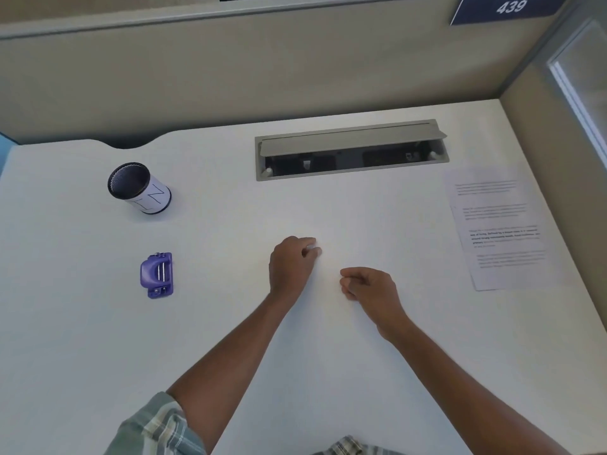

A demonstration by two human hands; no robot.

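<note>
White desk [328, 372] with a printed sheet [499, 228] along its right edge. At mid-desk the left hand [290, 264] is curled. The right hand [369, 289] just beside it is curled too — I cannot tell whether it grips anything. A pen cup [139, 188] stands back-left. A white bit [312, 247] is pinched at the left fingertips — mid-desk.

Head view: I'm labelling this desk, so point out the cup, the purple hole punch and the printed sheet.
cup [153, 198], head view, on its white labelled side.
purple hole punch [157, 274], head view, on its top.
printed sheet [499, 224], head view, mid-page on the text.
</note>
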